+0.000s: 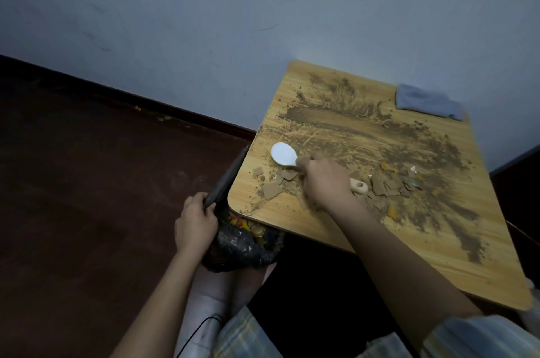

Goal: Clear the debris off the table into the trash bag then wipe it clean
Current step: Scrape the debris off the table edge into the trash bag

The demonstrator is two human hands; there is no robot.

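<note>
Seemingly mid-sweep, a person sits at a wooden table (336, 229) smeared with brown dirt (365, 127) and strewn with torn scraps (382, 185) of brown card. The right hand (321, 179) is curled round a tool with a white oval head (284, 154), the head lying near the table's left edge; a pale wooden handle (360, 187) with a hole pokes out on the hand's right side. Whether it belongs to the same tool cannot be told, since the hand hides any join. Below the table's near-left corner, the left hand (196, 220) pinches the rim of a dark bag (242, 243) and holds its mouth up beside the table edge; coloured bits already lie inside. A grey cloth (426, 103) rests untouched at the far-right corner. The clearing step looks to be in hand, with wiping not yet begun. The next move likely calls for drawing the scraps toward the near-left corner so they drop into the bag, keeping its mouth tight under the edge. The bag's lower part is lost in shadow, and the table's near-right corner runs toward the frame's edge.
</note>
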